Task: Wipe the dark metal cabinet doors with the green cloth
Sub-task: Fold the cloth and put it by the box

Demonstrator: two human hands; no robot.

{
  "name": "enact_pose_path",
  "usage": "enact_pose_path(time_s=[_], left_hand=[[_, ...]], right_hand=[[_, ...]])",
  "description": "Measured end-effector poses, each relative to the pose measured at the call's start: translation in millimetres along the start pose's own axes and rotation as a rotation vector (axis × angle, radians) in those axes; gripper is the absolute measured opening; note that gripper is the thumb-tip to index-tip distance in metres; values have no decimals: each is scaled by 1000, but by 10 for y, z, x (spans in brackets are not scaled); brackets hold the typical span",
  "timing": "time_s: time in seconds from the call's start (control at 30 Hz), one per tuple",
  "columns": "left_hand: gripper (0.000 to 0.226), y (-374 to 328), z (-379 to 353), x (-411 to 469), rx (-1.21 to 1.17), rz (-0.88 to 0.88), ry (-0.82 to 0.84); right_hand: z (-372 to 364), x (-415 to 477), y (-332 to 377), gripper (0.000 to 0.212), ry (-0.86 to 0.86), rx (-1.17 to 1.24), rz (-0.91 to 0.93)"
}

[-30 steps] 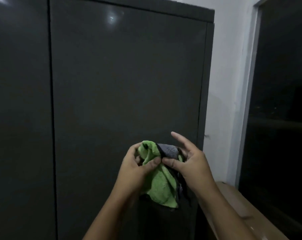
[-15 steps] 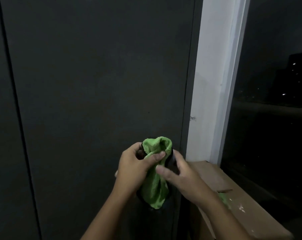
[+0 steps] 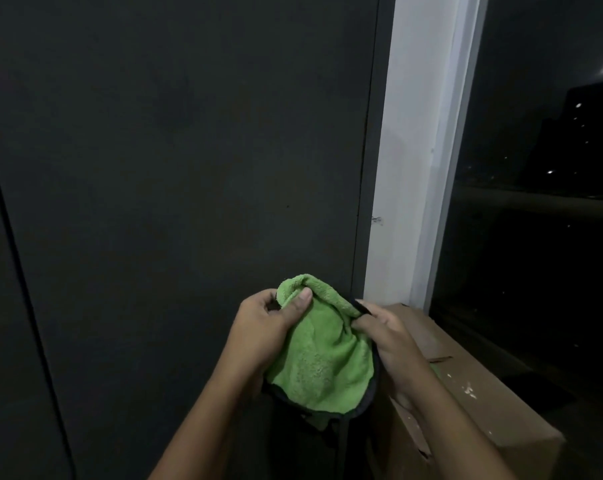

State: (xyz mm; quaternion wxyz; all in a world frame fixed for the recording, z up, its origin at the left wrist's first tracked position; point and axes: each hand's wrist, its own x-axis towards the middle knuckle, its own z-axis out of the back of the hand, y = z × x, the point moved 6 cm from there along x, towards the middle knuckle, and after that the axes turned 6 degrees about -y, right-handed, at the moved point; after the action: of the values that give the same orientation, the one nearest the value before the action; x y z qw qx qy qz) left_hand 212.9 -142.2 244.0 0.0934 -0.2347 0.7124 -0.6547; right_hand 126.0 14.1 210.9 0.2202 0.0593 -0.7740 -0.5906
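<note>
Hands gripping green cloth (image 3: 322, 355) before dark cabinet door (image 3: 189, 168): left hand (image 3: 265, 327) pinching top edge, right hand (image 3: 384, 336) clutching right edge. Cardboard box (image 3: 473, 403) sitting beside.

Green cloth (image 3: 322, 355) bunched, dark-edged, in front of dark cabinet door (image 3: 189, 168).

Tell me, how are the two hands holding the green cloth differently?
The left hand grips the cloth at its bunched top, thumb laid across the green front; the right hand pinches its dark-trimmed side edge. The left hand shows against the dark cabinet door; the right hand shows against the cardboard box. Both hold the same cloth.
</note>
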Motion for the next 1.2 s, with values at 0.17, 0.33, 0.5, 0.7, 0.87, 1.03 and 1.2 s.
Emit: enact_pose_path(time_s=[0.17, 0.33, 0.5, 0.7, 0.87, 1.03, 1.2], left_hand=[[29, 230, 58, 42, -14, 75, -10], [18, 320, 107, 42, 78, -76, -15], [28, 296, 188, 60, 279, -219, -77], [22, 306, 73, 68, 343, -163, 137], [11, 488, 0, 15, 166, 38, 245], [32, 645, -17, -146, 248, 165, 502], [28, 997, -67, -323, 312, 251, 567]], right_hand=[[69, -77, -203, 24, -104, -41, -36], [102, -212, -33, 30, -236, -342, 164], [122, -204, 186, 35, -292, -416, 265], [47, -53, 416, 31, -135, -659, 321], [106, 92, 401, 15, -70, -797, 281], [253, 130, 371, 10, -96, -856, 223], [380, 107, 306, 29, -131, -958, 170]])
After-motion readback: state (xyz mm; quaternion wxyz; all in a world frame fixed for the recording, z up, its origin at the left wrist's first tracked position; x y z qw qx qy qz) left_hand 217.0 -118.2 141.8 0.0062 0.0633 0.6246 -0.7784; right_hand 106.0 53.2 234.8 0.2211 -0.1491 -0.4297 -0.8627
